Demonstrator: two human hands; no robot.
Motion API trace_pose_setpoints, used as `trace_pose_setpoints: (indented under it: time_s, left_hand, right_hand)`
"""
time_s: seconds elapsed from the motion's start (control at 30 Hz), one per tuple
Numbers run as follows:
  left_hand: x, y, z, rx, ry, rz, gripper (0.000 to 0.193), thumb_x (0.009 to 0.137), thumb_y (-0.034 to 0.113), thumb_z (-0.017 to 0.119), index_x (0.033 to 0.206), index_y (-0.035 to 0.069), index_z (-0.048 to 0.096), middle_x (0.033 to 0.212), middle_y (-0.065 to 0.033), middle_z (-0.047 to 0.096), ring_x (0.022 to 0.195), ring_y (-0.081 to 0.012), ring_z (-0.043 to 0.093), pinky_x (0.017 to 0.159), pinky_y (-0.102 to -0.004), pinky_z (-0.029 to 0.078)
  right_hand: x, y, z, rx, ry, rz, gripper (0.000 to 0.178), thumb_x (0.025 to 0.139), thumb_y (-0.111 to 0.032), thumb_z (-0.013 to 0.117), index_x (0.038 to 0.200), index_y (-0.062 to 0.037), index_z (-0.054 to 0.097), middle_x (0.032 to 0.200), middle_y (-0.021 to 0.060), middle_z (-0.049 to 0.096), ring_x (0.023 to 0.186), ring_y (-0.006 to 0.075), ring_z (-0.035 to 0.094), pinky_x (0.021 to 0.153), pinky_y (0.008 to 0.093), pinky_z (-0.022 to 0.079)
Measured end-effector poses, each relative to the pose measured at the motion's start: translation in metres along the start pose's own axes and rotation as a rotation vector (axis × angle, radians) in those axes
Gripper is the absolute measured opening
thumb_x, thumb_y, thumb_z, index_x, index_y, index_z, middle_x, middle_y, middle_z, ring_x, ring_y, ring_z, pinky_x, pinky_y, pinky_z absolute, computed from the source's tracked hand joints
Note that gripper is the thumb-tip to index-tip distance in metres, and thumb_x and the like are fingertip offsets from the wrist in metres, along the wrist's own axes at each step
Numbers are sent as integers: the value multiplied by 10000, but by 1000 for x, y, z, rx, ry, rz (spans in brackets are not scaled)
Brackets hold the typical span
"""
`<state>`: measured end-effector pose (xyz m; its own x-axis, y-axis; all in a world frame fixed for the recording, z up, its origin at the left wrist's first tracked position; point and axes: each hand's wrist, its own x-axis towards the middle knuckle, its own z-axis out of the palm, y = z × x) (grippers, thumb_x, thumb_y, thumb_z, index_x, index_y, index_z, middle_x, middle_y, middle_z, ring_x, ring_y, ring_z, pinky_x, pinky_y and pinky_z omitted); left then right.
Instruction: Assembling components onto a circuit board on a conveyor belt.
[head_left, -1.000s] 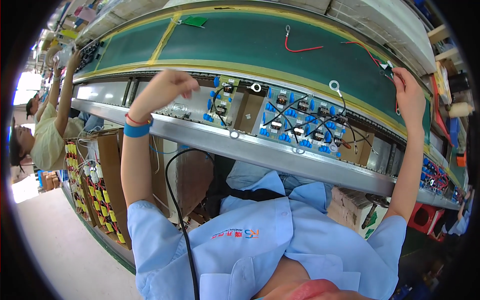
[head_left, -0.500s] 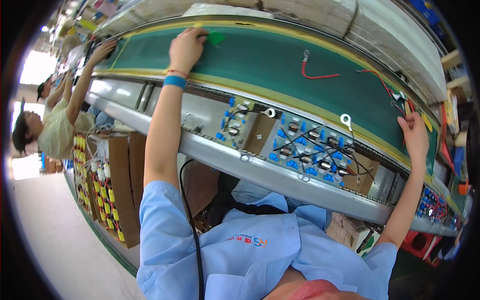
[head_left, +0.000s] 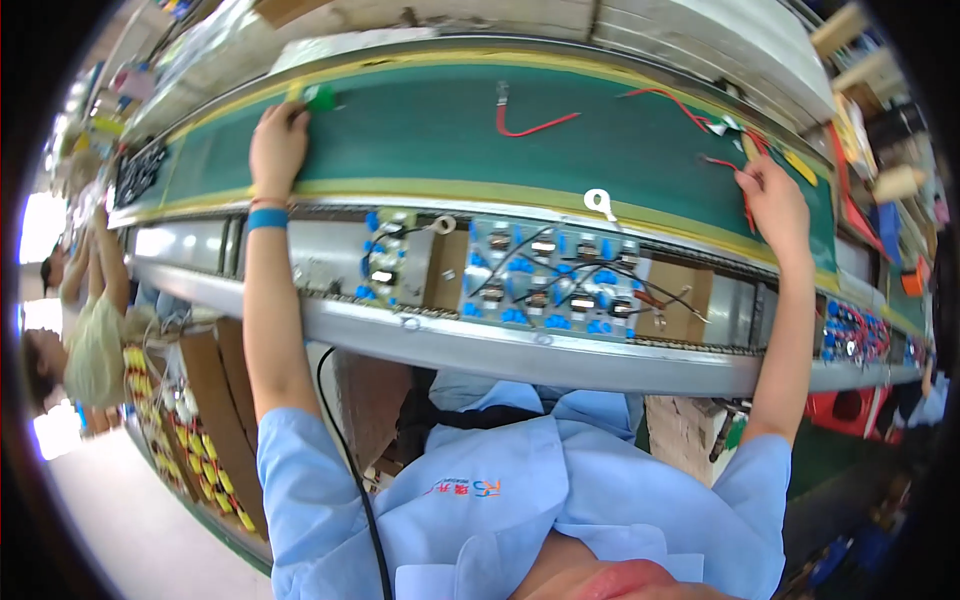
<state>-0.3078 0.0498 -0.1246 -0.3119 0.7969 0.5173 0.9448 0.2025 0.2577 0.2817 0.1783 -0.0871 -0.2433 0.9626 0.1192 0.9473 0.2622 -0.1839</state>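
Note:
My left hand [head_left: 278, 140], with a blue wristband, reaches across the green conveyor belt [head_left: 430, 140], and its fingertips close on a small green piece [head_left: 320, 97] at the belt's far edge. My right hand [head_left: 772, 195] lies on the belt at the right and pinches a thin red wire [head_left: 735, 165] among a tangle of red wires. Between my arms a tray of circuit boards [head_left: 550, 285] with blue components and black leads sits on the nearer metal track. A loose red wire [head_left: 525, 125] and a white ring terminal [head_left: 600, 203] lie on the belt.
A co-worker [head_left: 85, 340] stands at the far left of the line. Cardboard boxes of yellow parts [head_left: 190, 430] stand below the bench on the left. A red bin [head_left: 850, 410] sits low on the right. A black cable [head_left: 345, 450] hangs in front of my shirt.
My left hand rose from the circuit board tray to the far edge of the belt at the green piece. My right hand shifted onto the red wires.

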Motion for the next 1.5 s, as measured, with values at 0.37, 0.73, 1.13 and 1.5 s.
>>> trace_pose_setpoints:
  time_s: [0.37, 0.73, 1.13, 1.5]
  left_hand:
    - [1, 8, -16, -37, 18, -42, 256, 847, 242, 650, 1081, 150, 698, 1050, -101, 677, 966, -294, 642, 832, -354, 501]
    - [9, 203, -16, -691, -196, 850, 156, 801, 140, 702, 833, -5, 654, 832, -149, 643, 797, -318, 626, 715, -396, 498]
    - [4, 244, -17, -216, -493, 384, 159, 867, 144, 609, 850, -5, 558, 783, -205, 613, 785, -380, 599, 692, -430, 470]
    - [-11, 173, -64, -512, -411, 108, 273, 944, 232, 606, 1126, 42, 682, 1069, -54, 704, 888, -103, 659, 830, -262, 495]
  right_hand:
    - [14, 3, 4, -25, 114, 17, 185, 998, -274, 434, 998, -105, 511, 863, 130, 648, 793, 352, 633, 670, 452, 470]
    - [2, -12, -29, 665, 157, -63, 250, 953, -118, 576, 1183, -23, 602, 930, 14, 659, 804, 81, 595, 658, 206, 454]
    - [-85, -118, -83, 804, -186, -378, 53, 875, -24, 623, 906, 9, 651, 865, 53, 644, 735, 87, 552, 618, 211, 413]
    - [-92, -135, -37, 572, -74, -645, 153, 737, 76, 680, 843, 11, 590, 861, 89, 508, 659, 170, 518, 571, 262, 407]
